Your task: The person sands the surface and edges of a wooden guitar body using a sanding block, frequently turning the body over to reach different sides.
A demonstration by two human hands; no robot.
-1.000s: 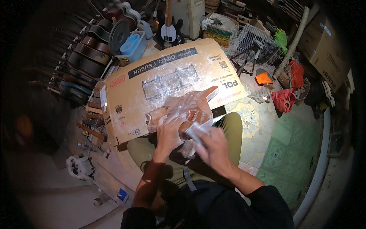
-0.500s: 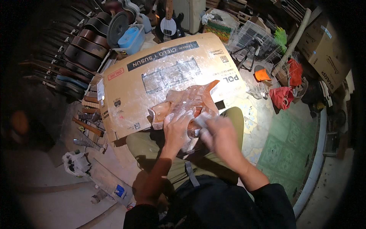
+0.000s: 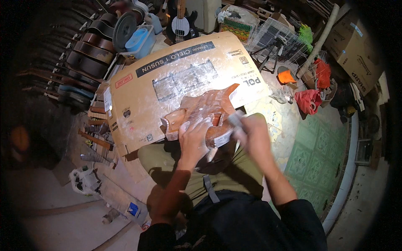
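A dusty orange-brown electric guitar body [image 3: 205, 102] lies over my lap and the near edge of a cardboard sheet [image 3: 130, 96]. My left hand [image 3: 193, 140] holds its near side, fingers laid across the top face beside a rectangular cut-out. In my right hand [image 3: 253, 136], blurred by motion, is a grey folded piece that looks like sandpaper [image 3: 235, 119]. That hand is closed on it, at the body's right edge near the curved horn. Pale dust covers the wood and my left fingers.
Several guitars [image 3: 90, 54] stand in a row at the far left, near a blue plastic tub [image 3: 140, 42]. A black electric guitar [image 3: 181, 25] leans at the back. Wire racks [image 3: 274, 37], a red bag [image 3: 307, 101] and a large carton [image 3: 354, 54] are to the right.
My right hand has moved a little right and upward with the sandpaper, uncovering more of the body's near right edge. My left hand keeps its place on the guitar body.
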